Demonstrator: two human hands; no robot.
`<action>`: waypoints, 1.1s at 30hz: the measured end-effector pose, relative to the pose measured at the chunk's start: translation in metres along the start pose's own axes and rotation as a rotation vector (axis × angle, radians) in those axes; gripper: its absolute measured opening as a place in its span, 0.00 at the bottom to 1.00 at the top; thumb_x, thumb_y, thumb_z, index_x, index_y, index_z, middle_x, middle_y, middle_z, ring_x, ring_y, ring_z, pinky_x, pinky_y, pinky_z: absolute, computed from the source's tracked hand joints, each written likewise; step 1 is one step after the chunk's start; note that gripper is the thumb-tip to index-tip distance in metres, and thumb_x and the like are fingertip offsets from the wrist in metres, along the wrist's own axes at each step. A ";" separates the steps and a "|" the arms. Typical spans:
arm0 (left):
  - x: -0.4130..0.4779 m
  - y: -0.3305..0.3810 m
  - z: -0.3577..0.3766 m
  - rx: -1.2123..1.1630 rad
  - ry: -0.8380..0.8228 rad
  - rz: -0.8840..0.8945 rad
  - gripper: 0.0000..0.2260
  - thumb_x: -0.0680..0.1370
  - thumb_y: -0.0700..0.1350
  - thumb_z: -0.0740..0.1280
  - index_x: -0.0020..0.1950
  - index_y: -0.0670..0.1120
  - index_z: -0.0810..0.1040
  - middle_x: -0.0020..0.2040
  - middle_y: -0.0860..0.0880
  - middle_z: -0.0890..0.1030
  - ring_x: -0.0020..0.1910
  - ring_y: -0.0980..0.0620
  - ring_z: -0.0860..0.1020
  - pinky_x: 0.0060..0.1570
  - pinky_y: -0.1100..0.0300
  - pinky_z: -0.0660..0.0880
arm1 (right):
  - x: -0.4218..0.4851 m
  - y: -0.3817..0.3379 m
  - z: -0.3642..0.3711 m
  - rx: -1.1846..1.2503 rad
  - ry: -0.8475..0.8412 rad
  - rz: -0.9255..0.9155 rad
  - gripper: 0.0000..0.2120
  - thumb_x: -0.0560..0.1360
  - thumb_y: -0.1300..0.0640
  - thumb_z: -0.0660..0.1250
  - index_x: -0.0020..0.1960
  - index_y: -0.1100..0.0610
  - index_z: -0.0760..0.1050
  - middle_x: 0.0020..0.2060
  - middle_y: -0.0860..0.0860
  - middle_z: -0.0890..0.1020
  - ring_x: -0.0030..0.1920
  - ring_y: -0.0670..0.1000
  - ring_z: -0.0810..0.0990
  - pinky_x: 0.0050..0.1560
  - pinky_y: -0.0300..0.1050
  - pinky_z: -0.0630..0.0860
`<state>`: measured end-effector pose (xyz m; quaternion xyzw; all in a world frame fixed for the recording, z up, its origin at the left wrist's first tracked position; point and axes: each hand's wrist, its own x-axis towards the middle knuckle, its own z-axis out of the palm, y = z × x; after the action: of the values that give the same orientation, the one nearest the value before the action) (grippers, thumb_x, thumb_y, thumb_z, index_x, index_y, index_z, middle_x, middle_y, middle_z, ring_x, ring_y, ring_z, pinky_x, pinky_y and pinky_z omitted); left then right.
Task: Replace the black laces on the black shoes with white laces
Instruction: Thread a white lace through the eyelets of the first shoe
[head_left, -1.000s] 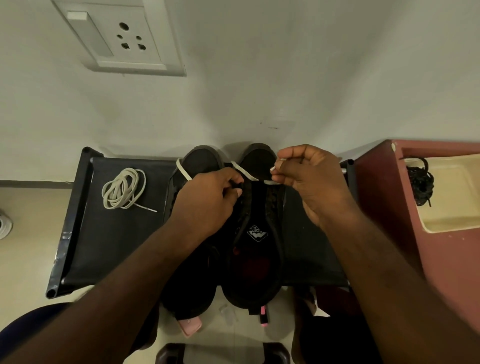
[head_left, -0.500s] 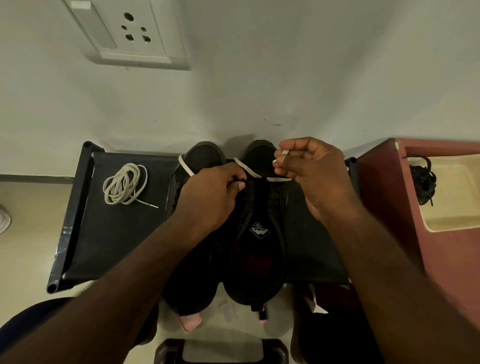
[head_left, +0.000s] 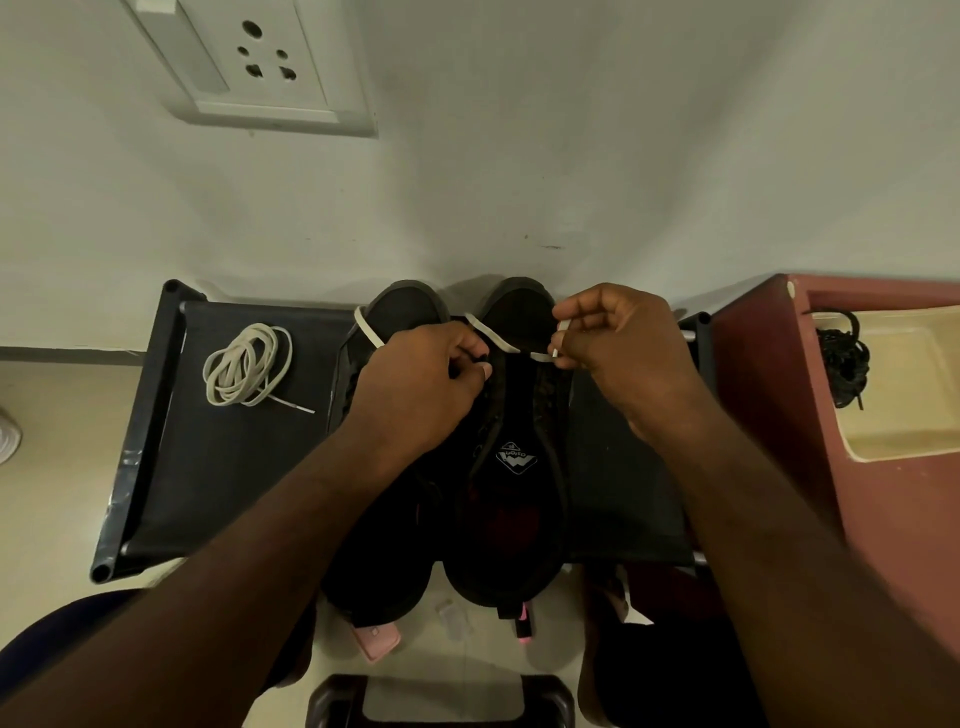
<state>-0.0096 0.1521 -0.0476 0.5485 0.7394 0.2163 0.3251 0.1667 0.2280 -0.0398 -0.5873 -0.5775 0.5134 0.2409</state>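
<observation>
Two black shoes stand side by side on a black rack shelf (head_left: 218, 467), toes toward the wall. The right shoe (head_left: 511, 499) shows a white logo on its insole; the left shoe (head_left: 405, 312) is mostly covered by my arm. A white lace (head_left: 491, 335) runs across the right shoe's toe end. My left hand (head_left: 421, 384) pinches the lace at the eyelets, with a loose end sticking out to its left. My right hand (head_left: 618, 348) pinches the other end of the lace just above the shoe. A second white lace (head_left: 244, 366) lies coiled on the shelf at the left.
A bundle of black laces (head_left: 844, 358) lies in a cream tray (head_left: 914, 415) on a red-brown cabinet (head_left: 779, 395) at the right. A wall with a socket plate (head_left: 254, 62) is right behind the rack. More footwear sits on the floor below.
My right hand has lifted slightly and drawn the lace end up and to the right. The left hand stays at the eyelets.
</observation>
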 end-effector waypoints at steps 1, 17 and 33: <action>0.000 0.000 0.000 -0.001 0.008 -0.001 0.06 0.77 0.48 0.69 0.54 0.52 0.81 0.44 0.58 0.81 0.41 0.62 0.78 0.41 0.68 0.73 | 0.000 0.001 0.000 -0.015 0.001 -0.003 0.09 0.74 0.70 0.70 0.50 0.58 0.80 0.39 0.56 0.82 0.39 0.51 0.84 0.42 0.40 0.83; -0.033 0.030 0.035 0.227 0.082 0.304 0.12 0.80 0.49 0.63 0.51 0.47 0.85 0.43 0.49 0.77 0.43 0.52 0.72 0.40 0.60 0.67 | -0.003 0.014 -0.009 0.034 -0.018 0.045 0.07 0.74 0.69 0.70 0.50 0.60 0.80 0.38 0.53 0.82 0.39 0.48 0.83 0.42 0.40 0.83; -0.050 0.028 0.039 0.230 0.096 0.328 0.21 0.78 0.55 0.56 0.55 0.46 0.84 0.44 0.49 0.79 0.44 0.51 0.71 0.40 0.58 0.69 | -0.004 0.012 -0.002 0.042 -0.029 0.015 0.07 0.74 0.69 0.71 0.48 0.59 0.79 0.40 0.58 0.83 0.38 0.49 0.82 0.40 0.38 0.82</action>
<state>0.0467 0.1113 -0.0438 0.6840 0.6746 0.2064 0.1854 0.1748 0.2227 -0.0487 -0.5791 -0.5655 0.5355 0.2409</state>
